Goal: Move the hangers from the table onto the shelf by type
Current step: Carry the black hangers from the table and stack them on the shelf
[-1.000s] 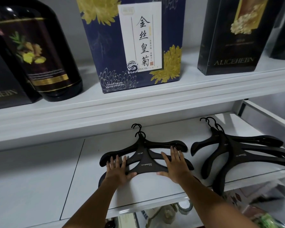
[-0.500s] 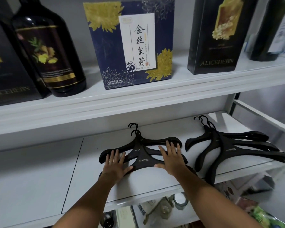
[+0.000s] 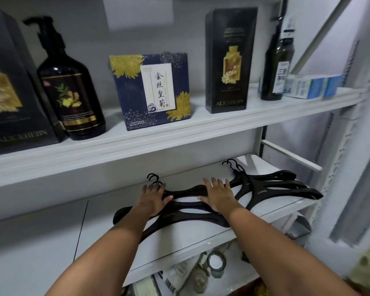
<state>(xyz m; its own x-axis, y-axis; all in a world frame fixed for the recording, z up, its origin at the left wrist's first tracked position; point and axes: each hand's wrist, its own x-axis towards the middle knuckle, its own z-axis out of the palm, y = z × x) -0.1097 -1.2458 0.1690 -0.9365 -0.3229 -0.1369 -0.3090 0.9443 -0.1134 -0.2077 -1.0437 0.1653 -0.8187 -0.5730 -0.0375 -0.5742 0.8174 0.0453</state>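
Pressing flat: left hand [image 3: 153,197], right hand [image 3: 218,194] | matte black curved hangers [image 3: 188,212] | glossy white shelf [image 3: 201,238]

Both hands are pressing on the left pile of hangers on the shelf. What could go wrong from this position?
1. The left pile of hangers reaches close to the shelf front edge; a pull by the left hand or right hand might slide one off.
2. The right hand lies near the right pile of hangers; a push could tangle the piles.
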